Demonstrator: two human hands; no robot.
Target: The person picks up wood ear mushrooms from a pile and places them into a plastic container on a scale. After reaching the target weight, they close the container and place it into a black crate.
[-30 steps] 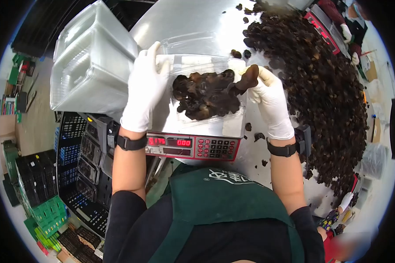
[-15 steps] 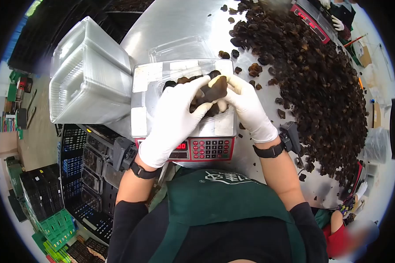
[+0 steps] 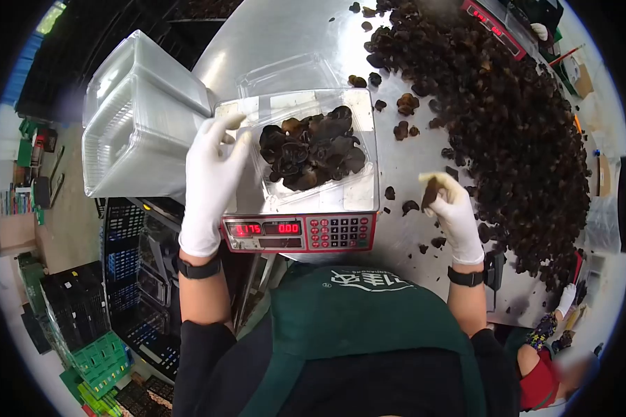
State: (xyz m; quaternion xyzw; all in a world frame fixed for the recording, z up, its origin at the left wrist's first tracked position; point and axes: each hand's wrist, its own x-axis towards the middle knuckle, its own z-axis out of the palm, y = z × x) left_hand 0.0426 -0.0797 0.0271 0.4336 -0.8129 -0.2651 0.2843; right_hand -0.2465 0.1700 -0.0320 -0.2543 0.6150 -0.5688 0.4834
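Note:
A clear plastic tray [image 3: 271,201] of dark wood ear mushrooms [image 3: 313,149] rests on the red and silver weighing scale [image 3: 299,233]. The scale's red digits show 0.175 and 0.00. At the tray's left edge, above the scale plate, is my left hand [image 3: 212,184] in a white glove, fingers apart and holding nothing. To the right of the scale, my gloved right hand [image 3: 459,219] pinches a single brown wood ear mushroom [image 3: 431,191] between thumb and fingers, over the metal table.
A large heap of wood ear mushrooms [image 3: 515,153] covers the right of the metal table [image 3: 396,167]. Stacked clear trays [image 3: 142,132] stand left of the scale, and a clear lid [image 3: 285,73] lies behind it. Other people work at the right, near another scale [image 3: 494,28].
Both hands have come off the mushrooms in the tray. My left hand moved left and opened; my right moved right and toward me, now with one mushroom.

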